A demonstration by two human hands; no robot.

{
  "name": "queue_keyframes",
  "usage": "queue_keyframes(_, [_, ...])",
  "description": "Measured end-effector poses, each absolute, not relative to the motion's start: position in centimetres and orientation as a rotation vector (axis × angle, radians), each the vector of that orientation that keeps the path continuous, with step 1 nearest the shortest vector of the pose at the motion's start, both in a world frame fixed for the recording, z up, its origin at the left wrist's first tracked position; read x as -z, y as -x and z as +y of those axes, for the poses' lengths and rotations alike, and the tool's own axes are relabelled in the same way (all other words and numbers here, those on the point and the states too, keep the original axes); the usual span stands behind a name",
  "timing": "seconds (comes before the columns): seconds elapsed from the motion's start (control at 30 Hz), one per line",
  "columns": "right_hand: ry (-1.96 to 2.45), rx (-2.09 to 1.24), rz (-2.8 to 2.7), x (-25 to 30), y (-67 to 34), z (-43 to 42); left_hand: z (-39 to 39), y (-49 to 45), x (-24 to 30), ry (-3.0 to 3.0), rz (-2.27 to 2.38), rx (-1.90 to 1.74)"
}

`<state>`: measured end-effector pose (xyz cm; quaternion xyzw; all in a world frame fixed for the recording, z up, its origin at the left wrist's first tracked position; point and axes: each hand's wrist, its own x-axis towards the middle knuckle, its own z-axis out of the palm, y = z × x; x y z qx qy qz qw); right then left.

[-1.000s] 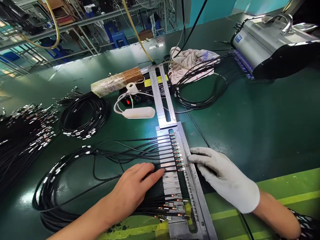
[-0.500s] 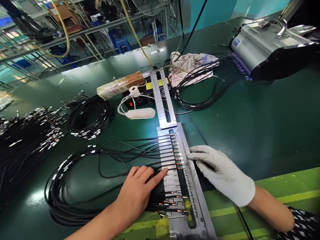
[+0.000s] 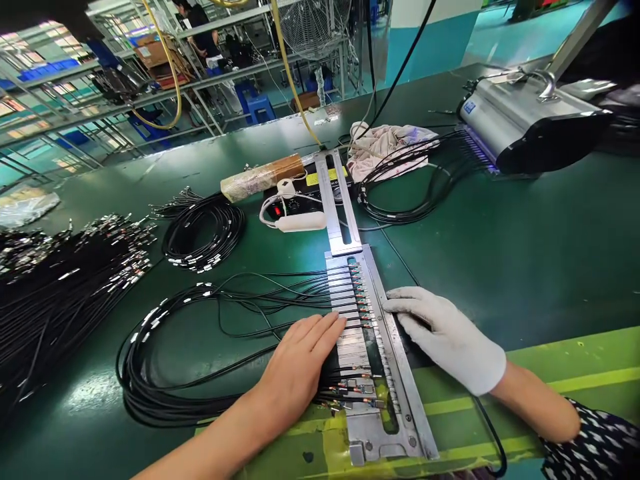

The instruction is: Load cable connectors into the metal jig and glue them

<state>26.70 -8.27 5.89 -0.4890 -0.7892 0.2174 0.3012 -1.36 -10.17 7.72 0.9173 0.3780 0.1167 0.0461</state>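
My left hand (image 3: 304, 353), bare, lies over the left side of a slotted metal fixture (image 3: 355, 343), its fingers stretched out and fingertips on a black cable. Several black cables (image 3: 300, 291) run side by side into the fixture's slots, their small connector ends lined up along the central gap. More cable ends (image 3: 350, 387) lie loose across the fixture's near part, next to my left wrist. My right hand (image 3: 450, 337), in a white glove, rests with extended fingers against the fixture's right rail (image 3: 400, 360). Nothing shows in its grasp.
Cable coils (image 3: 205, 233) and a large pile of cables (image 3: 55, 293) lie at the left. Behind the fixture stand a black control box (image 3: 295, 205), a white lamp (image 3: 303, 222) and a crumpled cloth (image 3: 395, 150). A silver machine (image 3: 520, 120) sits at the far right.
My left hand's curled fingers have straightened and lie flatter over the cables. The right hand keeps its place at the rail. The camera view has shifted, showing more of the background.
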Motion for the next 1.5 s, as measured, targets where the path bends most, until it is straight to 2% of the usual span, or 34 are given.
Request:
queue_keyframes(0.27, [1.317, -0.519, -2.118, -6.3, -26.6, -8.8, -10.5, 2.0, -9.4, -2.814, 1.072, -0.384])
queue_keyframes(0.57, [1.358, -0.482, -2.106, -6.2, -26.8, -10.3, -13.5, 2.9, -10.8, -2.180, 1.292, -0.258])
queue_keyframes(0.67, [1.363, -0.498, -2.093, -6.1, -26.7, -10.2, -13.4, 3.1, -10.8, -2.149, 1.289, -0.336])
queue_keyframes(0.87, [1.423, -0.615, -2.063, -6.0, -26.9, -10.2, -13.1, 4.7, -12.4, -2.069, 1.328, -0.717])
queue_keyframes(1.13, [1.415, -0.660, -2.052, -5.9, -27.2, -10.2, -14.3, 8.0, -12.6, -2.089, 1.398, -0.282])
queue_keyframes(1.5, [1.398, -0.645, -2.051, -5.9, -27.2, -10.1, -14.0, 9.4, -14.0, -1.759, 1.459, -0.315])
